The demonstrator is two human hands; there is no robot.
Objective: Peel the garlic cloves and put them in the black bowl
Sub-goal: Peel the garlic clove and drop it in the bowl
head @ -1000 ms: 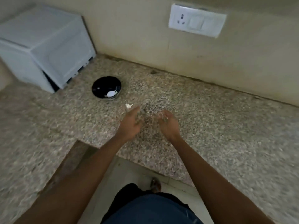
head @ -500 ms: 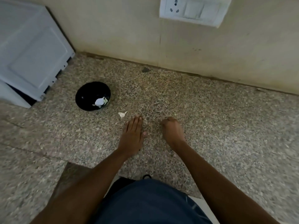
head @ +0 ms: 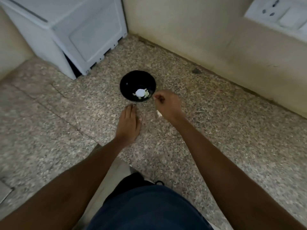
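Observation:
The black bowl [head: 131, 78] stands on the speckled stone counter [head: 216, 130] and holds a white garlic piece [head: 140, 93] with pale bits beside it. My right hand [head: 167, 104] hovers just right of the bowl's rim, its fingers curled and pinching a small pale garlic clove [head: 154, 97] that barely shows. A white scrap of peel [head: 159, 113] lies on the counter under that hand. My left hand [head: 128, 125] rests flat on the counter, fingers straight, just in front of the bowl and holding nothing.
A white appliance [head: 74, 30] stands in the back left corner, close behind the bowl. The wall [head: 199, 30] runs along the back, with a white socket plate [head: 279, 15] at the upper right. The counter's front edge [head: 116, 156] lies near my body.
My right hand has lifted off the counter and moved left to the bowl's rim with its fingers pinched. My left hand stays flat. The view has swung left, so the bowl sits nearer the centre.

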